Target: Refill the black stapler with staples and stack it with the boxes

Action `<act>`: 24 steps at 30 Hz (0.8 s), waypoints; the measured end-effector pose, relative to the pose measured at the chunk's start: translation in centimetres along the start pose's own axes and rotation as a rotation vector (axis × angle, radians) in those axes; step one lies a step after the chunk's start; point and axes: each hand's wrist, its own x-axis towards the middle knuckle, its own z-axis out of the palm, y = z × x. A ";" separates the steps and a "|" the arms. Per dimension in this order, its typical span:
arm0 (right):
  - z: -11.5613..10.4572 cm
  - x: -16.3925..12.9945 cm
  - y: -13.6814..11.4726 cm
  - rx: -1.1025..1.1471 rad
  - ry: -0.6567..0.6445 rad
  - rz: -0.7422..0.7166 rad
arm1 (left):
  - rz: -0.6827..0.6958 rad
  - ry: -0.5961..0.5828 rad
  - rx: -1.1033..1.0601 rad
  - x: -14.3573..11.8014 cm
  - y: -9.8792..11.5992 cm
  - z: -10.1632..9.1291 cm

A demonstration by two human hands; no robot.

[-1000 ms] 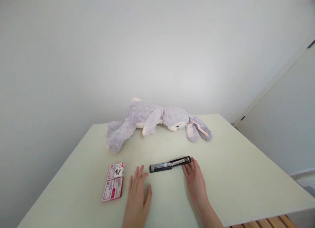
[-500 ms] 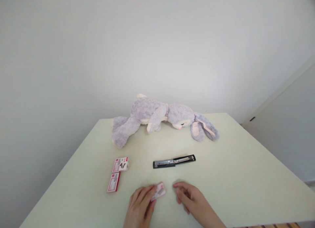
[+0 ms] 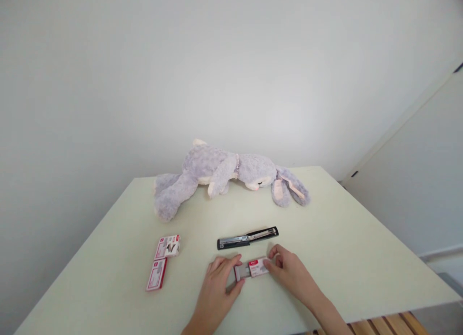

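A small red-and-white staple box (image 3: 257, 266) lies between my hands, its grey inner tray (image 3: 243, 271) slid partly out on the left side. My left hand (image 3: 220, 282) grips the tray's end between thumb and index finger. On the other side, my right hand (image 3: 285, 270) pinches the right end of the box sleeve. Just beyond them rests a black stapler (image 3: 248, 238), its top swung back so the metal parts lie exposed.
To the left, several small boxes touch each other: a red-and-white box (image 3: 156, 274) in front and a white one with a dark picture (image 3: 172, 248) behind. A lilac plush rabbit (image 3: 213, 166) lies along the table's (image 3: 336, 258) back, near the wall.
My right hand has come over and taken the staple box, which was in my left hand alone. The inner tray now sticks out. The view has shifted slightly right.
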 end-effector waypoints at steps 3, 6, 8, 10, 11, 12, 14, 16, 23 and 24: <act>0.2 0.1 -2.8 -0.198 -0.045 -0.143 | 0.002 -0.004 -0.015 0.1 0.1 0.1; 1.1 0.8 -5.4 -0.376 -0.164 -0.292 | 0.015 0.004 -0.034 0.2 0.0 0.1; 2.0 1.4 -6.3 -0.462 -0.181 -0.324 | 0.017 0.007 -0.041 0.2 0.0 0.1; 2.8 1.9 -6.6 -0.508 -0.168 -0.318 | 0.013 0.013 -0.043 0.1 0.0 0.1; 3.1 2.0 -6.7 -0.530 -0.164 -0.315 | 0.011 0.016 -0.044 0.0 0.0 0.1; 3.3 2.1 -6.7 -0.548 -0.161 -0.314 | 0.008 0.019 -0.044 0.0 0.1 0.1; 3.4 1.9 -6.8 -0.560 -0.163 -0.322 | 0.001 0.026 -0.046 0.0 0.2 0.1; 2.9 1.5 -6.9 -0.540 -0.176 -0.346 | -0.007 0.031 -0.048 0.0 0.3 0.1; -0.2 0.0 -4.0 -0.140 -0.161 -0.307 | -0.007 0.034 -0.056 0.1 0.3 -0.2; -0.5 -0.2 -3.1 -0.090 -0.132 -0.270 | -0.003 0.046 -0.046 0.1 0.3 -0.3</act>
